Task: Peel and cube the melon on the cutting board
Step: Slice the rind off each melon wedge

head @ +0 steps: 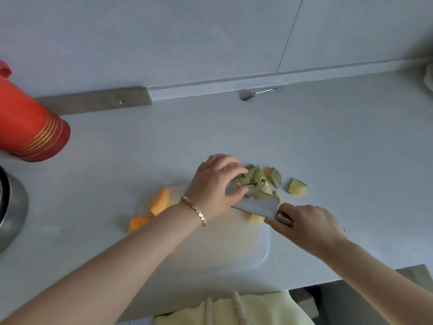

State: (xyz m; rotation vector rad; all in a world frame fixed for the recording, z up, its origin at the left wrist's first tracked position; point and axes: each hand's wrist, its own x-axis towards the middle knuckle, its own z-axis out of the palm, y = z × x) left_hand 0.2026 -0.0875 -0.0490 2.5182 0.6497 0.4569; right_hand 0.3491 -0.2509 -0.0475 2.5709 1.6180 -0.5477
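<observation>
1. Head view: a pale cutting board (222,242) lies on a grey desk (328,141), seen from above, with both bare forearms reaching in from below.
2. Head view: the right grip (307,225) is closed around the handle of a broad knife (255,205), whose blade lies tilted low over the board's far right corner.
3. Head view: the left grip (218,184), with a bracelet (194,209) at the wrist, curls its fingers over a heap of green netted rind pieces (255,177) and holds them against the blade.
4. Head view: one more rind chunk (297,186) sits apart on the desk, just right of the heap.
5. Head view: the melon itself, as peeled orange slices (160,200), lies at the board's left edge, with one piece (138,222) on the desk beside it. It is not yet cubed.
6. Head view: a red flask (28,127) and a metal pot (11,212) stand far left, and a spoon (248,94) lies by the back wall.
7. The step looks like gathering rind scraps to clear space. To do it well, keep the blade flat with its edge turned away from the left fingers, press the scraps lightly, carry them clear of the board, and keep them apart from the peeled slices.
</observation>
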